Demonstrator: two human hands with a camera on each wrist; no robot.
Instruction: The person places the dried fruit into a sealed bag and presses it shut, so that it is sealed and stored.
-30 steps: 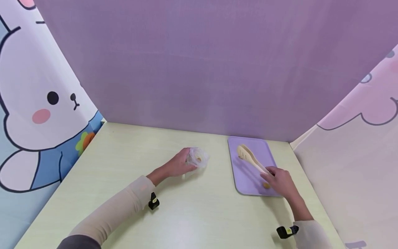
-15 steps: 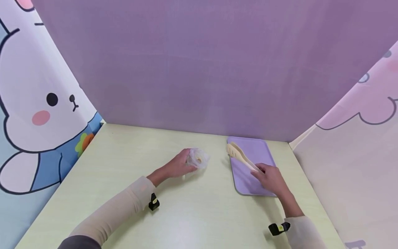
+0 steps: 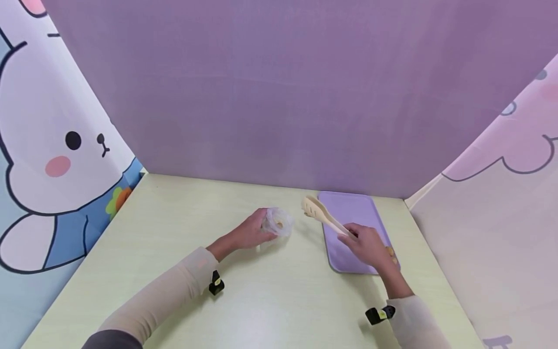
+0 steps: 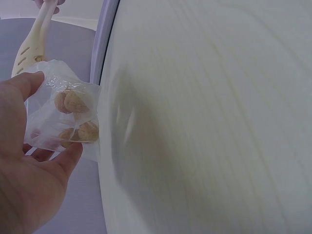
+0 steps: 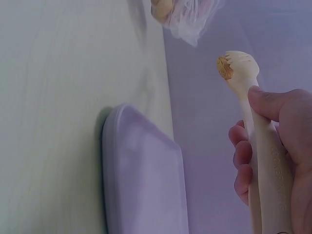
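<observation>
My left hand [image 3: 250, 231] grips a clear plastic bag [image 3: 284, 228] near the table's middle, its mouth facing up. Several walnuts [image 4: 75, 101] show through the bag's side in the left wrist view. On the right, my right hand [image 3: 365, 245] holds cream-coloured slotted tongs [image 3: 326, 217] above the purple tray [image 3: 355, 211]. A walnut [image 5: 224, 68] is pinched between the tongs' heads, which reach past the tray's left edge, a short gap from the bag. More walnuts [image 3: 390, 252] lie at the tray's right side, partly hidden by my right wrist.
The pale wooden table [image 3: 270, 300] meets a purple wall [image 3: 279, 97] just behind the tray. A rabbit-print sheet [image 3: 65, 145] borders the left side and a pink-and-white printed sheet [image 3: 501, 203] the right. Small black devices [image 3: 216, 283] are worn at both wrists.
My right hand has carried the tongs leftward, from over the tray to beyond its left edge, closer to the bag. My left hand and the bag have stayed in place.
</observation>
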